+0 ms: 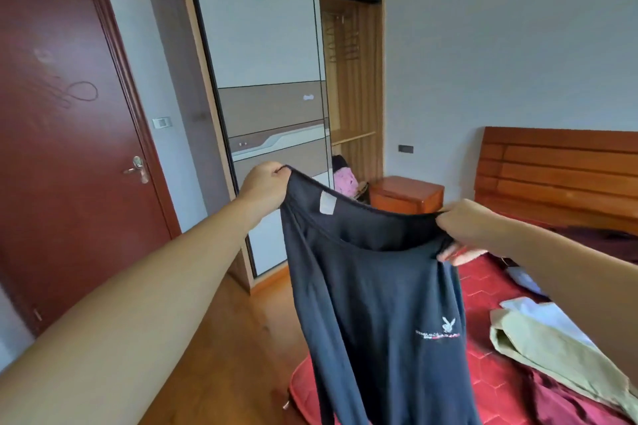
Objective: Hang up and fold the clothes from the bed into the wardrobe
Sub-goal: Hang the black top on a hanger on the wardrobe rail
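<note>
Dark navy long-sleeved top (376, 304) was held up in the air between bed (490, 386) and wardrobe (262, 79), its body hanging free below the hands. Left hand (264, 188) was closed in a fist round the neckline at one shoulder; right hand (462, 228) pinched the opposite shoulder, fingers curled under the cloth. Neck opening was stretched wide between them, white label (327, 202) showing inside the back of the collar, small white logo (448, 324) on the chest.

Handling, judged: light, thin knit, fully limp. It sagged at once below the grip points and the neck band gave under tension, so it probably stretches if pulled hard. Not slippery, not fragile. Best hold is at the shoulder seams just outside the collar, as here; that keeps the front flat and lets a hanger enter through the neck or hem.

Wardrobe's right section stood open, with what looked like empty hangers (340, 41) on a rail, though that interior was dim and hard to read. A shelf (352, 138) sat below them.

A pale green garment (552, 355) lay on the red bedcover, well apart from the top.
</note>
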A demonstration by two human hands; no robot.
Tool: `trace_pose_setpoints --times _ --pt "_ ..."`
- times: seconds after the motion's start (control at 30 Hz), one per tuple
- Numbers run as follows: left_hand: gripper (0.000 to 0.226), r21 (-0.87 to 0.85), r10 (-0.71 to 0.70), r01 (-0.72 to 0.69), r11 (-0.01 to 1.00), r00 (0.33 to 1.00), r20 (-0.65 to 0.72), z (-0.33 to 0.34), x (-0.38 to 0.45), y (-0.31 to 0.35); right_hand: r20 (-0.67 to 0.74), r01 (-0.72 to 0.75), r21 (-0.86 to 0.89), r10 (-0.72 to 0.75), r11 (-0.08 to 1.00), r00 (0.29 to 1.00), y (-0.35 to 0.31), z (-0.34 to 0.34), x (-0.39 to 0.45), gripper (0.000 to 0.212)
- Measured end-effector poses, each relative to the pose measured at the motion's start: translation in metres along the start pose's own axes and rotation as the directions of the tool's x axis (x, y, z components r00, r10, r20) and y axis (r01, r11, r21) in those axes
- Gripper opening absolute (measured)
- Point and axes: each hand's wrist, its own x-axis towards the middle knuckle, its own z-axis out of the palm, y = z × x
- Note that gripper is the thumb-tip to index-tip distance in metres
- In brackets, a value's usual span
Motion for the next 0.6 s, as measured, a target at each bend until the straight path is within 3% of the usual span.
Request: trace_pose_setpoints --times 0.13,0.27,0.37,0.43,0.53,0.6 --pt "0.035 0.013 0.037 -0.039 0.999 0.990 0.139 -0.043 0.020 -0.034 -0.167 0.055 0.245 -0.014 0.968 0.986 -0.061 0.024 0.015 0.020" --pt "0.035 0.047 0.083 -0.099 0.994 0.961 0.265 -0.084 0.050 -0.068 -0.223 0.066 0.055 -0.052 0.996 0.974 -0.123 0.057 0.041 0.012" --pt "0.028 0.005 0.075 -0.081 0.997 0.940 0.333 -0.113 0.070 -0.092 -0.126 0.096 -0.069 -0.104 0.993 0.986 -0.156 0.086 0.054 0.006" --pt "0.027 0.003 0.075 -0.083 0.997 0.920 0.386 -0.133 0.077 -0.111 -0.033 0.131 -0.243 -0.144 0.961 0.989 -0.171 0.105 0.067 0.017" --pt "0.041 0.089 0.082 -0.134 0.987 0.893 0.442 -0.158 0.088 -0.135 0.066 0.218 -0.314 -0.208 0.924 0.976 -0.190 0.134 0.089 0.031" --pt "0.032 0.184 0.073 -0.174 0.967 0.886 0.457 -0.171 0.098 -0.152 0.085 0.266 -0.342 -0.252 0.901 0.964 -0.206 0.154 0.107 0.023"
